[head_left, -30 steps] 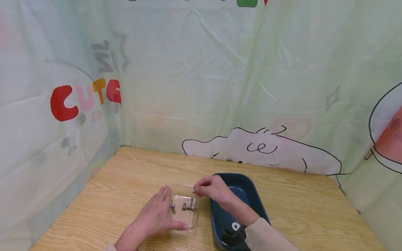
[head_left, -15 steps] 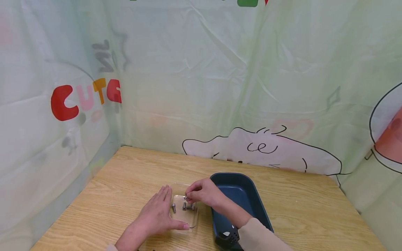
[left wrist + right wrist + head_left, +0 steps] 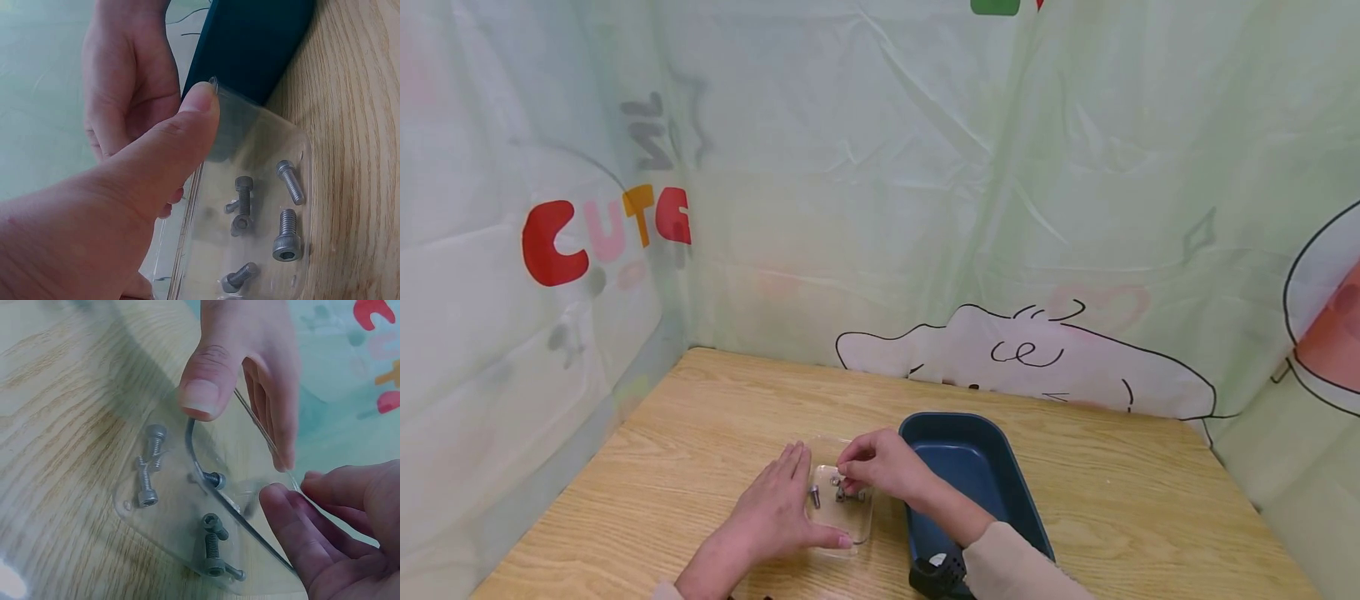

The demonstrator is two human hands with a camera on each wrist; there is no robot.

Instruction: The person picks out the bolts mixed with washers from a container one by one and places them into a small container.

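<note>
A clear plastic box [image 3: 859, 525] sits on the wooden table, with several socket-head screws [image 3: 287, 234] lying in it. My left hand [image 3: 775, 504] steadies the box. Its straight fingers lie along the left side, and its thumb rests on the near rim. Over the far right part of the box reaches my right hand [image 3: 883, 467], thumb and index fingertips slightly apart. One screw [image 3: 836, 481] lies just beneath those fingertips. In the right wrist view, no screw shows between the right thumb and index finger. Reflections in the clear wall blur the other screws [image 3: 212, 550].
A dark blue tray [image 3: 1018, 492] stands right of the box, under my right forearm. A small white item [image 3: 937, 560] shows at its near end beside a black device [image 3: 951, 575] at the right wrist. A printed curtain [image 3: 760, 250] hangs behind the table [image 3: 730, 400].
My right hand moves left and down over the box with a screw, which now lies below its parted fingertips. The left hand stays in place.
</note>
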